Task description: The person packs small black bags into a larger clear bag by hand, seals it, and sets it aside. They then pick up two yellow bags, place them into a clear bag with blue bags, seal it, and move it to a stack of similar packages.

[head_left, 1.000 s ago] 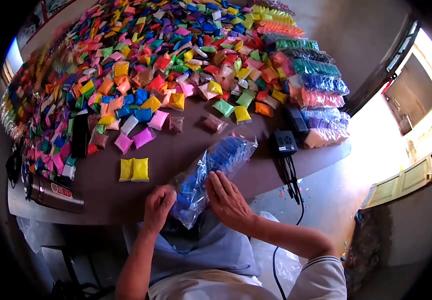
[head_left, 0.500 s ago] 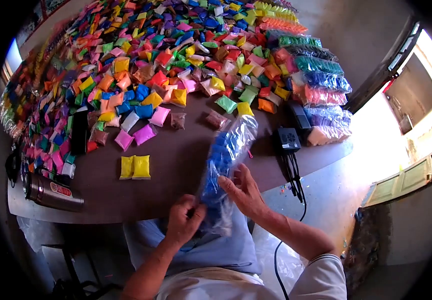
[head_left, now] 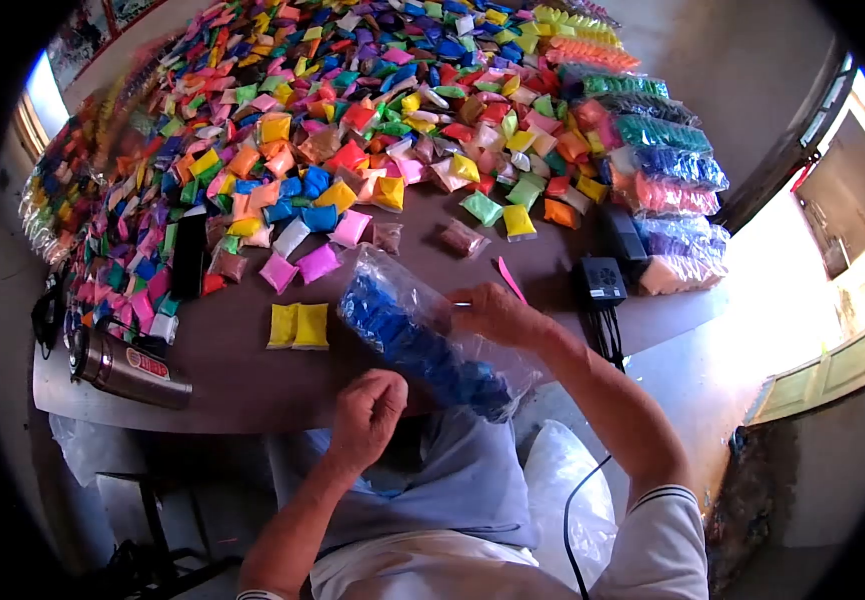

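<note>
A long clear plastic bag of blue packets [head_left: 408, 345] lies tilted across the front of the table, its lower end past the edge. My left hand [head_left: 370, 408] is closed like a fist just left of the bag's lower part; whether its fingers pinch anything is hidden. Over the bag's right side, my right hand [head_left: 498, 314] is closed round a small, thin silver object whose tip points left. Two yellow packets [head_left: 299, 326] lie side by side left of the bag. A pink strip [head_left: 511, 278] lies behind my right hand.
A large heap of coloured packets [head_left: 353, 130] covers the back and left. Filled clear bags [head_left: 678, 195] are stacked at the right, near a black device [head_left: 599, 282] with cables. A steel flask [head_left: 133, 368] lies at the front left beside a dark phone [head_left: 190, 256].
The blue bag has gone from being held nearly upright to lying tilted the other way. My right hand has left it and holds a thin object. The view has shifted slightly.
</note>
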`<state>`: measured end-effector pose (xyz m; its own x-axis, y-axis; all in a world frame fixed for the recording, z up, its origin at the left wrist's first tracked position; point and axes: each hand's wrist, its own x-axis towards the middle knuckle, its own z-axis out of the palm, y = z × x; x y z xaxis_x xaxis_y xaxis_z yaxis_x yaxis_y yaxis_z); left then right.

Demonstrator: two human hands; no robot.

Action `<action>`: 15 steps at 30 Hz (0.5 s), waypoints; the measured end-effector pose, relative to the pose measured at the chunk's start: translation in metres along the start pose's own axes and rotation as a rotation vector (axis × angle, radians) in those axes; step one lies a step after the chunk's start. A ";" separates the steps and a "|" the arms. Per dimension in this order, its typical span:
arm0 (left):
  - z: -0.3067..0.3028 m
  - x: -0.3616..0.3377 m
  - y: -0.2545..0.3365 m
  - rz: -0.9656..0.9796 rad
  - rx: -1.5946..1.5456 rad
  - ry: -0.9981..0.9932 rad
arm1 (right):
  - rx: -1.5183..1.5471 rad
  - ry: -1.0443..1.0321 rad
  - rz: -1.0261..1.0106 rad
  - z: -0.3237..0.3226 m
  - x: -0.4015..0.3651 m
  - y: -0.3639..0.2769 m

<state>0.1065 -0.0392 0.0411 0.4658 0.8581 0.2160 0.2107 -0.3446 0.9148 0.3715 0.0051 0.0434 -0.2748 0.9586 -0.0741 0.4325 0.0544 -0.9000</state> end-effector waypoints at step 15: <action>-0.016 0.063 -0.014 0.468 0.521 0.113 | -0.258 0.673 -0.082 -0.047 -0.024 -0.052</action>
<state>0.1190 0.0265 0.0472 0.5222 0.6002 0.6059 0.4075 -0.7997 0.4409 0.3956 -0.0077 0.1124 0.2368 0.9084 0.3446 0.6445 0.1185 -0.7553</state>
